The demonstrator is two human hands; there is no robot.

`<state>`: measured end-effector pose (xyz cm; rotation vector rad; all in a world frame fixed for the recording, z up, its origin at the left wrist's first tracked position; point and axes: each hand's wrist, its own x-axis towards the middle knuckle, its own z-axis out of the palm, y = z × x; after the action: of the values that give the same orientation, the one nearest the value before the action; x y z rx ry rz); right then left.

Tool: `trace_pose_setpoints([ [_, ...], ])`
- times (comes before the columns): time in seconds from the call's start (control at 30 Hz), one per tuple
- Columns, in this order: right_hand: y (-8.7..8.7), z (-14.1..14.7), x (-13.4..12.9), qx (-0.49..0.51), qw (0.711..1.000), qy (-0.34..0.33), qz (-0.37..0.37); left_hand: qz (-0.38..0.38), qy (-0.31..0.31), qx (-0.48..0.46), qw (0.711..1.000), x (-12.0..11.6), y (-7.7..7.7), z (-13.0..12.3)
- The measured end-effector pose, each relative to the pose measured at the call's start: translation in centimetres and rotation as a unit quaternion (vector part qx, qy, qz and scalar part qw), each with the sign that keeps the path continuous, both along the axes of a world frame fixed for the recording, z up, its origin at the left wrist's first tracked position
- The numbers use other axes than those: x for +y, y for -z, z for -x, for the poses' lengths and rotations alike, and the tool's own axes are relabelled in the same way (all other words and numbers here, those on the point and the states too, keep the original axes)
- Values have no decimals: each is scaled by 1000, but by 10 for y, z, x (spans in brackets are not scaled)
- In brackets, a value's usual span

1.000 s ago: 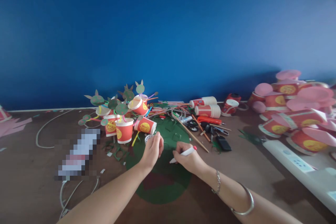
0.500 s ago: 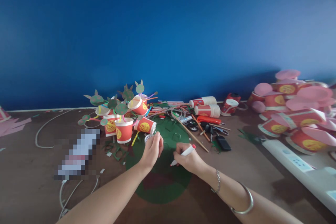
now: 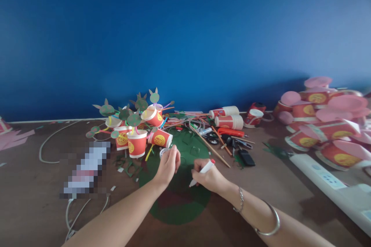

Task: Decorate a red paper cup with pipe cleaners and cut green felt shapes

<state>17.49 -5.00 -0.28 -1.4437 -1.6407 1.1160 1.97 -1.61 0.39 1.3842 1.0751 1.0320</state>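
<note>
While the right hand [image 3: 207,175] grips the marker [image 3: 206,166], tip down over the green disc [image 3: 185,216], a slip could streak it; the left hand [image 3: 169,162], closed on what I cannot tell, might nudge the tape [image 3: 162,153] beside it.

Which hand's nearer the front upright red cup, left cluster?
Left. The left hand is just right of the upright red cup and closer to the camera; the right hand, holding a white marker, is farther right.

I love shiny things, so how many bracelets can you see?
2: a chain bracelet just above the right hand, and a silver bangle farther up from it.
</note>
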Motion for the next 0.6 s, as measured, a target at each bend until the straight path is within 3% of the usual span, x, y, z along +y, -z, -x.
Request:
trace_pose_setpoints([
  [0.3,-8,2,-2,6,1000,-19,13,-6,1,3,1000,1,-1,0],
  [0.5,-9,-3,2,65,996,36,40,-4,0,-5,1000,0,-1,1],
  [0.6,-8,-7,3,46,998,26,46,-1,2,-5,1000,1,0,1],
])
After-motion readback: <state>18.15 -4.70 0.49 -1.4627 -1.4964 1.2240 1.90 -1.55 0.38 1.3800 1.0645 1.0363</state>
